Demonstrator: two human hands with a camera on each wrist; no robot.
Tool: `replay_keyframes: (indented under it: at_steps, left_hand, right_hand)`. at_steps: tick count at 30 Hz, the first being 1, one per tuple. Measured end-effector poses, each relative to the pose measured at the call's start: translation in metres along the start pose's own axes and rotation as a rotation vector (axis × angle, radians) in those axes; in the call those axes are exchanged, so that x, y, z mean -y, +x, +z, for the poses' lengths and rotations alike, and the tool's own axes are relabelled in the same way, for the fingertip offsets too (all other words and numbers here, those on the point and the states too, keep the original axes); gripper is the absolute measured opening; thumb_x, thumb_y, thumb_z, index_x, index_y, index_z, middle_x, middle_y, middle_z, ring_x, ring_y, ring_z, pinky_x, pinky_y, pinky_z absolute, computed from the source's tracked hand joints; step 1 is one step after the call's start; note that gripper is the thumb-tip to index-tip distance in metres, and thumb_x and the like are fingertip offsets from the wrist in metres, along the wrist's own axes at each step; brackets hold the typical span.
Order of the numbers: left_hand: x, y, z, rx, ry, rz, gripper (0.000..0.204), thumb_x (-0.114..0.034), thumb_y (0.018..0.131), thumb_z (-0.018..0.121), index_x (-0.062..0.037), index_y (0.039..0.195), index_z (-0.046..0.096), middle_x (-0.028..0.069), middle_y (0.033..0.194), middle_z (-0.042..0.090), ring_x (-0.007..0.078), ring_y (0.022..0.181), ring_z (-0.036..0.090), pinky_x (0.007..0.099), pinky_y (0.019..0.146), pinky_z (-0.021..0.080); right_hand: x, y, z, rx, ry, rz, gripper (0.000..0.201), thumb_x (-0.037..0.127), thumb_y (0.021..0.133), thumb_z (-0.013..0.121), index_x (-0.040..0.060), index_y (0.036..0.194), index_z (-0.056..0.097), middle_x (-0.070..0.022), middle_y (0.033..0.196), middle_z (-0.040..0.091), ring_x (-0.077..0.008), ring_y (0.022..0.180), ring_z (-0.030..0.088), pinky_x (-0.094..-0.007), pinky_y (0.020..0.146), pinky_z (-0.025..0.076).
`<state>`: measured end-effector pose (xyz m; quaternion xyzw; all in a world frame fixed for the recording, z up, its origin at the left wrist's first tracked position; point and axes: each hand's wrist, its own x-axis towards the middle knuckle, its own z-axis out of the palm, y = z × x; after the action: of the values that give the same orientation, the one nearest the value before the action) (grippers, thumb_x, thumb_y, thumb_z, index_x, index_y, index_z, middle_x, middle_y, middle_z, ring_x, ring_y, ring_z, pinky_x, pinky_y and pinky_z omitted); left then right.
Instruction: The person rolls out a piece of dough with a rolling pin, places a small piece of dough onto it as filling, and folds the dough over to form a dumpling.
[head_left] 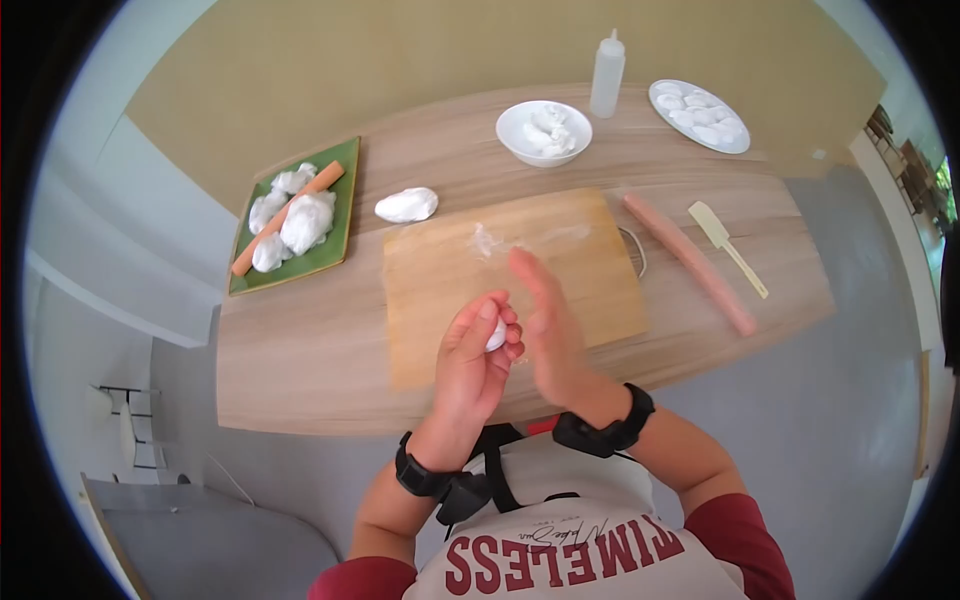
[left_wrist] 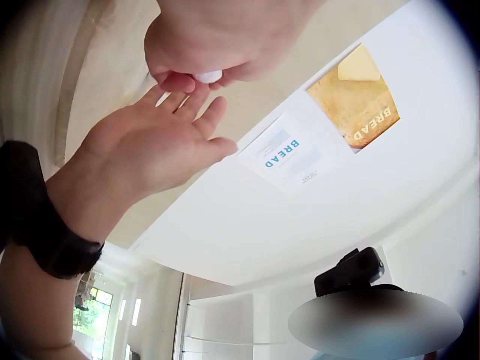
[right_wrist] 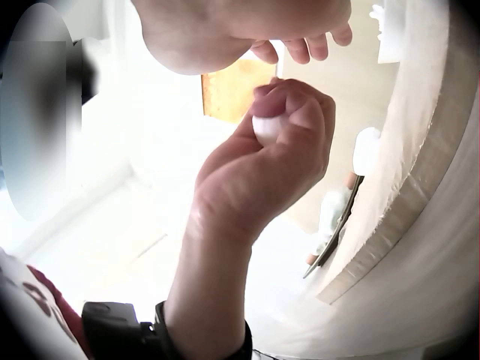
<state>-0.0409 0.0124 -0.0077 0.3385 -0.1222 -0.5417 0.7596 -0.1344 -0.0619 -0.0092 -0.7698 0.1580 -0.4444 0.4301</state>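
Over the front part of the wooden board [head_left: 450,275], my left hand [head_left: 472,350] holds a small white lump of dough [head_left: 496,335] in its curled fingers. The lump shows as a white bit beneath the fingers in the left wrist view, and as a rounded end [right_wrist: 267,129] inside the fist in the right wrist view. Just to the right, my right hand [head_left: 552,330] is raised, its fingers extended and its palm facing the left hand. It is slightly blurred and holds nothing. White powdery smears mark the board beyond the hands.
A larger white dough lump [head_left: 407,205] lies behind the board. Left is a green tray [head_left: 345,185] with white lumps and an orange-brown rod. Behind stand a white bowl [head_left: 510,135], squeeze bottle [head_left: 607,80] and plate [head_left: 738,140]. A pinkish rod [head_left: 690,265] and spatula [head_left: 715,225] lie right.
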Motion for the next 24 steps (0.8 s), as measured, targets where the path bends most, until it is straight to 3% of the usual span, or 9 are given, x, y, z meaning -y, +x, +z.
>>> replay_keyframes:
  at_steps: [1, 3, 4, 6, 10, 12, 19, 21, 24]
  left_hand:
    - [-0.002, 0.001, -0.002, -0.017, 0.002, 0.006, 0.028, -0.029, 0.095, 0.047, -0.0045, 0.107, 0.055, 0.0043, 0.085, 0.058, 0.0136, 0.071, 0.055, 0.0268, 0.063, 0.046]
    - [-0.004, 0.002, -0.004, 0.039, -0.169, -0.132, 0.030, -0.034, 0.096, 0.045, -0.0065, 0.097, 0.056, 0.0050, 0.079, 0.055, 0.0149, 0.065, 0.051, 0.0264, 0.056, 0.041]
    - [-0.005, 0.002, -0.010, 0.021, -0.166, -0.125, 0.030, -0.034, 0.096, 0.045, -0.0065, 0.097, 0.056, 0.0050, 0.079, 0.055, 0.0149, 0.065, 0.051, 0.0264, 0.056, 0.041]
    - [-0.003, 0.005, -0.022, 0.256, -0.205, -0.127, 0.037, -0.042, 0.096, 0.041, -0.0118, 0.080, 0.055, 0.0043, 0.077, 0.055, 0.0166, 0.063, 0.049, 0.0258, 0.053, 0.038]
    - [-0.006, 0.008, -0.023, 0.290, -0.193, -0.180, 0.046, -0.047, 0.096, 0.035, -0.0122, 0.072, 0.053, 0.0042, 0.076, 0.054, 0.0183, 0.064, 0.049, 0.0269, 0.055, 0.039]
    - [-0.003, 0.009, -0.019, 0.145, -0.162, -0.123, 0.044, -0.045, 0.096, 0.033, -0.0113, 0.082, 0.057, 0.0052, 0.083, 0.057, 0.0187, 0.074, 0.053, 0.0279, 0.063, 0.041]
    - [-0.008, -0.002, 0.005, 0.069, -0.060, -0.022, 0.038, -0.033, 0.098, 0.036, -0.0018, 0.114, 0.052, 0.0087, 0.107, 0.056, 0.0204, 0.095, 0.054, 0.0324, 0.081, 0.043]
    - [-0.008, -0.004, 0.010, 0.065, 0.049, -0.020, 0.035, -0.029, 0.097, 0.039, -0.0010, 0.116, 0.051, 0.0088, 0.108, 0.055, 0.0191, 0.096, 0.053, 0.0325, 0.084, 0.043]
    - [-0.007, -0.007, 0.012, 0.125, 0.085, 0.008, 0.033, -0.025, 0.097, 0.042, -0.0005, 0.117, 0.050, 0.0086, 0.108, 0.056, 0.0169, 0.097, 0.053, 0.0303, 0.083, 0.043]
  right_hand:
    - [-0.001, -0.002, -0.003, 0.010, 0.015, 0.004, 0.049, 0.028, 0.094, 0.041, -0.0024, 0.131, 0.037, -0.0220, 0.137, 0.035, -0.0361, 0.128, 0.033, -0.0435, 0.104, 0.026]
    - [-0.004, -0.001, -0.012, -0.058, 0.225, 0.181, 0.039, 0.026, 0.098, 0.033, -0.0026, 0.122, 0.047, -0.0182, 0.128, 0.046, -0.0278, 0.121, 0.042, -0.0332, 0.101, 0.031]
    - [-0.003, -0.001, -0.014, -0.048, 0.240, 0.188, 0.039, 0.026, 0.098, 0.033, -0.0026, 0.122, 0.047, -0.0182, 0.128, 0.046, -0.0278, 0.121, 0.042, -0.0332, 0.101, 0.031]
    - [0.000, -0.001, -0.017, -0.035, 0.267, 0.215, 0.040, 0.028, 0.099, 0.032, -0.0034, 0.113, 0.053, -0.0154, 0.119, 0.053, -0.0231, 0.113, 0.047, -0.0320, 0.097, 0.034]
    - [0.002, -0.003, -0.017, 0.018, 0.237, 0.213, 0.039, 0.027, 0.099, 0.032, -0.0037, 0.109, 0.054, -0.0153, 0.113, 0.056, -0.0225, 0.107, 0.050, -0.0309, 0.093, 0.037]
    - [0.000, -0.004, -0.018, 0.066, 0.213, 0.171, 0.032, 0.022, 0.097, 0.038, -0.0029, 0.110, 0.054, -0.0156, 0.117, 0.053, -0.0231, 0.106, 0.051, -0.0325, 0.090, 0.040]
    - [-0.004, -0.007, -0.007, 0.055, -0.003, -0.003, 0.038, 0.012, 0.090, 0.052, 0.0013, 0.126, 0.046, -0.0163, 0.125, 0.046, -0.0241, 0.105, 0.051, -0.0318, 0.088, 0.042]
    - [-0.007, -0.010, -0.003, 0.159, 0.274, 0.215, 0.052, 0.014, 0.090, 0.053, 0.0036, 0.137, 0.033, -0.0160, 0.129, 0.044, -0.0212, 0.109, 0.049, -0.0310, 0.088, 0.043]
    - [-0.002, -0.008, 0.002, 0.116, 0.509, 0.290, 0.061, 0.015, 0.090, 0.054, 0.0057, 0.142, 0.023, -0.0139, 0.132, 0.041, -0.0172, 0.111, 0.046, -0.0308, 0.088, 0.042]
